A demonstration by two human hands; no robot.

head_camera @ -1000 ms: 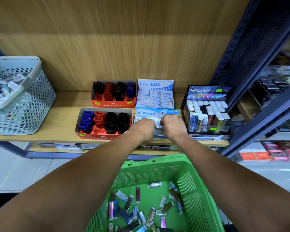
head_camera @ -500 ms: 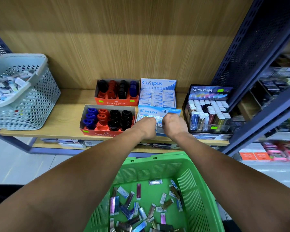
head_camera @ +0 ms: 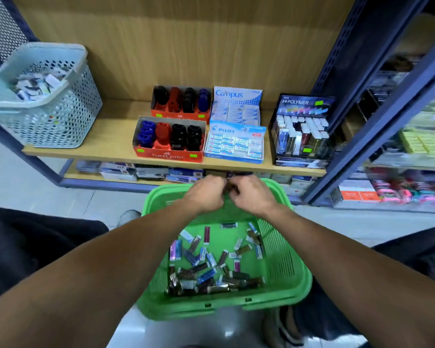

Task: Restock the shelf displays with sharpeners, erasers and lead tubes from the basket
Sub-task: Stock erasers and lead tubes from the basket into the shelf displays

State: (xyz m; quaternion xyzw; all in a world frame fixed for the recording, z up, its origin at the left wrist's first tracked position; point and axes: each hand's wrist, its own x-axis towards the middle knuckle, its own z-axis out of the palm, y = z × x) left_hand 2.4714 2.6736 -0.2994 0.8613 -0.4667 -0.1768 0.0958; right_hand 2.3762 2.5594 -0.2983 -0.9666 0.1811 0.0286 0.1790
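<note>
The left hand (head_camera: pixel 206 194) and the right hand (head_camera: pixel 253 197) meet, fingers curled, over the far rim of the green plastic slotted basket (head_camera: pixel 286 270); between their fingertips shows a small dark object (head_camera: pixel 230 187), too blurred to name, and whether either hand truly pinches it I cannot tell. Below them, scattered small lead tubes (head_camera: pixel 206 262) lie on the basket floor. Beyond, on the wooden shelf board (head_camera: pixel 106 144), stand the orange Faber-Castell cardboard tray of blue, red and black sharpeners (head_camera: pixel 168 138), the blue-and-white Pilot eraser box (head_camera: pixel 236 143) beside it, a Campus eraser box (head_camera: pixel 236 104) behind, and the black Hi-Polymer lead display (head_camera: pixel 301 129) to the right; a pale grey perforated basket (head_camera: pixel 48 106) sits far left.
</note>
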